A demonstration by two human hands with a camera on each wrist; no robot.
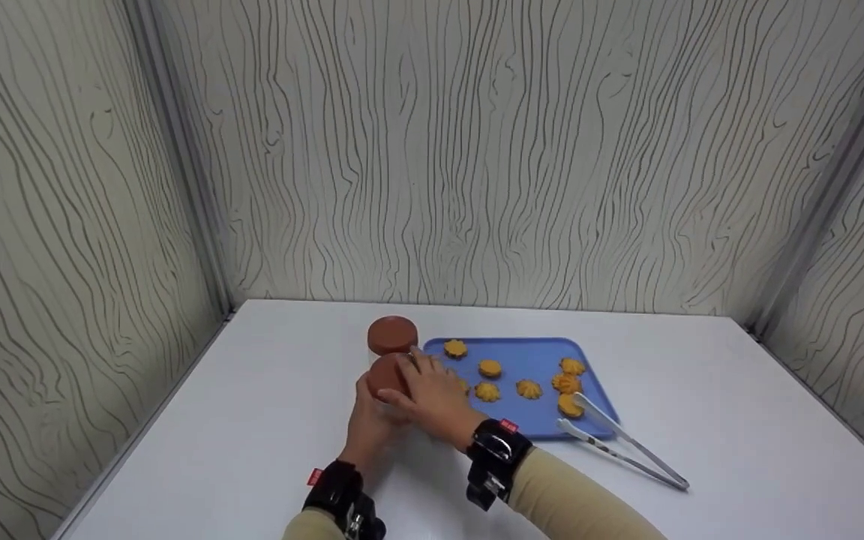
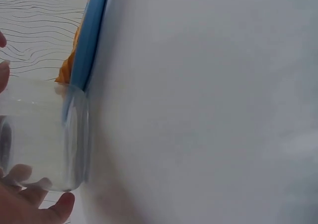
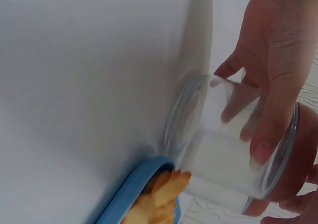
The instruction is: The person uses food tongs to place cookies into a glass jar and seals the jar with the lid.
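Observation:
Two clear jars with reddish-brown lids stand at the left edge of the blue tray. My left hand [image 1: 369, 429] grips the body of the nearer jar [image 3: 218, 154], thumb on one side and fingers on the other. On top of that jar sits its lid [image 1: 387, 375], held by the thumb and fingers of my right hand [image 1: 438, 396]. Just behind is the second jar, its lid [image 1: 393, 334] on. The nearer jar shows no contents through its wall in the left wrist view.
The blue tray [image 1: 514, 426] bears several yellow-orange cookies [image 1: 529, 388], some flower-shaped. Metal tongs [image 1: 646, 454] with pale tips lean over its front right corner. White table surface [image 1: 252, 420] spreads around. Patterned panels [image 1: 439, 150] close off the back and sides.

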